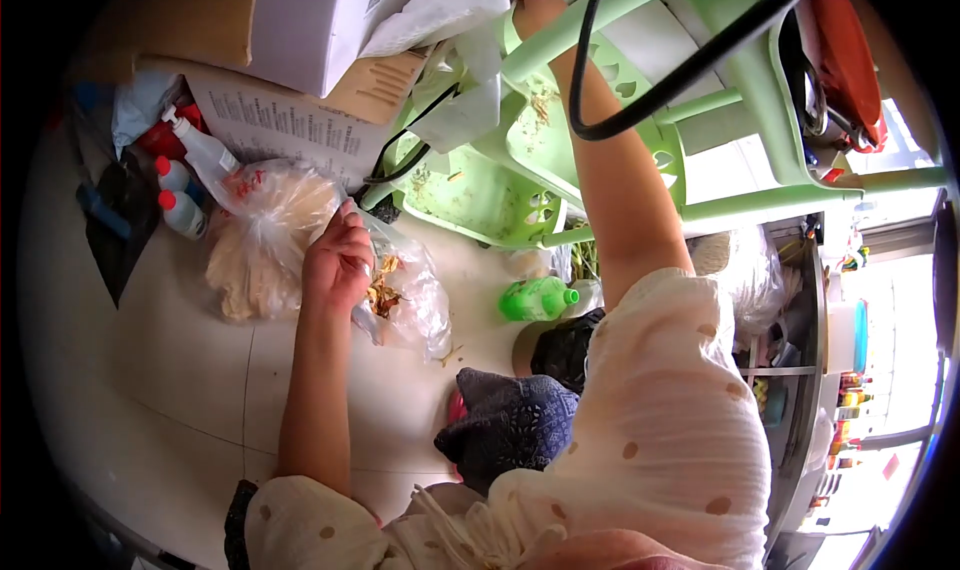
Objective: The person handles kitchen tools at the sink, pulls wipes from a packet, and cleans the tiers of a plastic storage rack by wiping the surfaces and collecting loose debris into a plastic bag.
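Note:
My left hand (338, 257) is curled closed at the edge of a clear plastic bag (425, 305) and seems to pinch its film. Dried brown and orange pieces (383, 288) lie in that bag. Beside the hand, on the floor, is a knotted clear bag (255, 255) with pale tan contents. My right arm stretches up across a light green plastic rack (480, 195). At the top edge, my right hand (535, 2) is partly behind a green rack post, close to white plastic wrapping (440, 15); its fingers are mostly hidden.
Brown scraps lie on the rack's shelves. A black cable (640, 120) loops across the front. Cardboard boxes (300, 30) stand at upper left, above a spray bottle (205, 150) and red-capped bottles (182, 213). A green bottle (538, 299) lies near a black bag (565, 350).

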Tool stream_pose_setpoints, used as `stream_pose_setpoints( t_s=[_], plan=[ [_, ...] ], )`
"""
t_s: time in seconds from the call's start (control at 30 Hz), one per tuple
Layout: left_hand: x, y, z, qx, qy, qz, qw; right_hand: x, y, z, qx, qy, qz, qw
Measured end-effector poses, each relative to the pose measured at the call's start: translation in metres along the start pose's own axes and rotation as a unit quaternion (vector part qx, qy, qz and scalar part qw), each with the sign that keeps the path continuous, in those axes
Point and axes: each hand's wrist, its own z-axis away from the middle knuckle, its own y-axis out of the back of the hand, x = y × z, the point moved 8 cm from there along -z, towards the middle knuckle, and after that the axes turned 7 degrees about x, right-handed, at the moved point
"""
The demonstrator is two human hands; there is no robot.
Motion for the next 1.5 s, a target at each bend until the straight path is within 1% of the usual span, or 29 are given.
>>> stream_pose_setpoints(
  t_s=[0.07, 0.1, 0.13, 0.17, 0.2, 0.27, 0.3, 0.33, 0.37, 0.4, 0.43, 0.53, 0.57, 0.6, 0.67, 0.77, 0.87, 0.9, 1.0, 1.1, 1.13, 1.2, 1.23, 1.27, 1.33, 1.37, 1.47, 1.5],
  plan=[
    [-0.001, 0.000, -0.001, 0.008, 0.002, 0.003, 1.000, 0.009, -0.004, 0.010, 0.004, -0.005, -0.066, 0.998],
    [-0.002, -0.001, 0.000, 0.014, 0.002, 0.005, 1.000, 0.006, -0.004, 0.010, -0.009, -0.043, -0.250, 0.967],
    [-0.003, -0.001, 0.000, 0.016, -0.004, 0.001, 1.000, 0.002, -0.004, 0.014, -0.022, -0.081, -0.426, 0.901],
    [-0.004, -0.001, 0.000, 0.019, -0.009, -0.004, 1.000, -0.002, -0.003, 0.020, -0.033, -0.117, -0.585, 0.802],
    [-0.004, -0.002, 0.001, 0.021, -0.015, -0.010, 1.000, -0.035, -0.002, 0.031, -0.181, -0.430, -0.731, 0.498],
    [-0.004, -0.002, 0.001, 0.034, -0.017, -0.012, 0.999, -0.004, -0.011, 0.038, -0.117, -0.344, -0.635, 0.682],
    [-0.003, -0.002, 0.001, 0.039, -0.020, -0.012, 0.999, -0.020, -0.001, 0.041, -0.156, -0.436, -0.645, 0.608],
    [-0.003, 0.000, 0.001, 0.052, -0.025, -0.019, 0.998, -0.024, 0.017, 0.037, -0.180, -0.334, -0.519, 0.766],
    [-0.002, 0.001, 0.001, 0.065, -0.031, -0.026, 0.997, -0.028, 0.034, 0.033, -0.195, -0.213, -0.365, 0.885],
    [-0.002, 0.003, 0.001, 0.077, -0.036, -0.032, 0.996, -0.037, 0.049, 0.032, -0.200, -0.082, -0.191, 0.957],
    [-0.001, 0.003, 0.001, 0.083, -0.040, -0.035, 0.995, -0.051, 0.064, 0.028, -0.178, -0.041, -0.256, 0.949],
    [-0.001, 0.004, 0.001, 0.095, -0.052, -0.045, 0.993, -0.058, 0.068, 0.030, -0.211, -0.087, -0.412, 0.882],
    [0.000, 0.005, 0.000, 0.095, -0.056, -0.050, 0.993, -0.064, 0.079, 0.030, -0.209, -0.055, -0.404, 0.889],
    [0.001, 0.006, -0.001, 0.096, -0.059, -0.056, 0.992, -0.069, 0.083, 0.031, -0.224, -0.064, -0.408, 0.883],
    [0.001, 0.007, -0.002, 0.097, -0.057, -0.050, 0.992, -0.073, 0.081, 0.032, -0.238, -0.040, -0.446, 0.862],
    [0.002, 0.007, -0.002, 0.099, -0.059, -0.049, 0.992, -0.072, 0.080, 0.033, -0.277, -0.085, -0.496, 0.819],
    [0.003, 0.006, -0.002, 0.105, -0.065, -0.052, 0.991, -0.062, 0.075, 0.043, -0.295, -0.171, -0.589, 0.733],
    [0.004, 0.007, -0.002, 0.108, -0.068, -0.053, 0.990, -0.060, 0.074, 0.045, -0.289, -0.192, -0.606, 0.716],
    [0.005, 0.007, -0.003, 0.099, -0.067, -0.046, 0.992, -0.056, 0.070, 0.043, -0.291, -0.192, -0.636, 0.689],
    [0.005, 0.006, -0.004, 0.092, -0.059, -0.042, 0.993, -0.049, 0.064, 0.049, -0.282, -0.250, -0.685, 0.624],
    [0.005, 0.005, -0.004, 0.093, -0.060, -0.040, 0.993, -0.046, 0.065, 0.052, -0.270, -0.265, -0.695, 0.611],
    [0.006, 0.003, -0.002, 0.095, -0.064, -0.036, 0.993, -0.028, 0.060, 0.064, -0.258, -0.351, -0.681, 0.590],
    [0.006, 0.003, -0.001, 0.096, -0.064, -0.035, 0.993, -0.018, 0.060, 0.069, -0.294, -0.357, -0.668, 0.583],
    [0.006, 0.003, -0.001, 0.097, -0.063, -0.034, 0.993, -0.001, 0.058, 0.074, -0.332, -0.348, -0.557, 0.677],
    [0.009, 0.004, 0.000, 0.101, -0.066, -0.038, 0.992, 0.018, 0.064, 0.070, -0.294, -0.334, -0.490, 0.749],
    [0.011, 0.006, 0.000, 0.104, -0.069, -0.044, 0.991, 0.028, 0.070, 0.060, -0.229, -0.342, -0.520, 0.748],
    [0.011, 0.009, -0.002, 0.108, -0.070, -0.051, 0.990, 0.040, 0.069, 0.028, -0.056, -0.325, -0.597, 0.731],
    [0.010, 0.009, -0.003, 0.108, -0.069, -0.051, 0.990, 0.033, 0.058, 0.023, -0.081, -0.289, -0.581, 0.757]
  ],
)
